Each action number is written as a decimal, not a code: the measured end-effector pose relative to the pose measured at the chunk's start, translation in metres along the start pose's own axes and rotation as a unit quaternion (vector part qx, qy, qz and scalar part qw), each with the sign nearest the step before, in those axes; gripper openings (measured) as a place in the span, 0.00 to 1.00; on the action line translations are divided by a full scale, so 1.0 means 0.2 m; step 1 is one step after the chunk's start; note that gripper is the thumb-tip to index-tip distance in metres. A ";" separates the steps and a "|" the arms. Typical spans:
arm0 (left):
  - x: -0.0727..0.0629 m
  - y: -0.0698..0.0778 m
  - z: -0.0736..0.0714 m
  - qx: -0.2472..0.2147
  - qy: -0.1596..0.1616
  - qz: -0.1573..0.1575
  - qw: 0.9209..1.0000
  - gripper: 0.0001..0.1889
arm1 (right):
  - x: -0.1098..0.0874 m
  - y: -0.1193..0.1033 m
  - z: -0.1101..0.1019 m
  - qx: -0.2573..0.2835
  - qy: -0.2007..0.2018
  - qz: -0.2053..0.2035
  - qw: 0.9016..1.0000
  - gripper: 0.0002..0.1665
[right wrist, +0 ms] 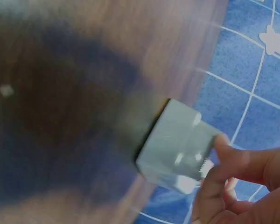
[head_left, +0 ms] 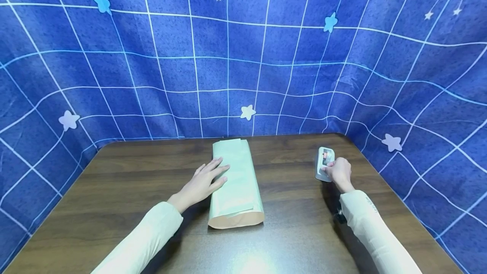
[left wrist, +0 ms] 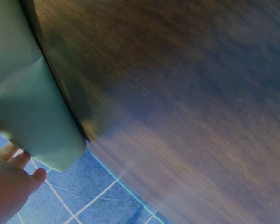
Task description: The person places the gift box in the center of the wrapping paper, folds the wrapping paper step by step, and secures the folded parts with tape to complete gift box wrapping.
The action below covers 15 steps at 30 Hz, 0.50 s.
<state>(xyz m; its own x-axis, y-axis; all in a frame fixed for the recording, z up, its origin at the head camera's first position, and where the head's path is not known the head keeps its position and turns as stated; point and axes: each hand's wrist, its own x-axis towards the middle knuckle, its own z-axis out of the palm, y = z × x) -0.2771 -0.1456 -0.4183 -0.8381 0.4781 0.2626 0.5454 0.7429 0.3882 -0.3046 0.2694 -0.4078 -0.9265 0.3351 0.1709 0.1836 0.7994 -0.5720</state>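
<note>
In the head view a long pale green paper package lies on the table, its tan oval end facing the near side. My left hand rests on its left edge with fingers spread and straight. The left wrist view shows that hand beside the green paper. Farther right stands a small pale boxy thing, like a tape dispenser, with a dark window on top. My right hand pinches its near right side. In the right wrist view, thumb and fingers hold the dispenser at a jagged-looking edge.
The dark wooden table narrows toward its far edge. A blue curtain with white grid lines and stars hangs behind it and along both sides. A glare spot lies on the near table surface.
</note>
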 end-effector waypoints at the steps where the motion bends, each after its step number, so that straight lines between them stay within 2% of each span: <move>1: 0.00 0.00 0.00 -0.001 0.000 0.000 1.000 0.24 | 0.00 -0.01 0.00 -0.005 0.000 -0.005 1.000 0.11; 5: 0.00 0.00 0.00 0.001 0.001 0.000 1.000 0.24 | 0.00 -0.03 -0.01 -0.010 -0.005 -0.007 1.000 0.13; 10: 0.00 0.00 0.00 0.001 -0.003 -0.001 1.000 0.24 | 0.00 -0.03 -0.01 0.029 0.027 0.013 0.999 0.24; 15: 0.00 0.00 0.00 -0.002 -0.002 0.000 1.000 0.24 | -0.01 -0.01 -0.01 0.071 0.050 0.027 0.996 0.21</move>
<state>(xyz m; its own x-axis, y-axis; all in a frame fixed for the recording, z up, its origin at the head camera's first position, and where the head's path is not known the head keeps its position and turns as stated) -0.2760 -0.1455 -0.4188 -0.8379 0.4799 0.2601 0.5458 0.7409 0.3913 -0.3034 0.2685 -0.4052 -0.8776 0.4300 0.2119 0.1775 0.7021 -0.6896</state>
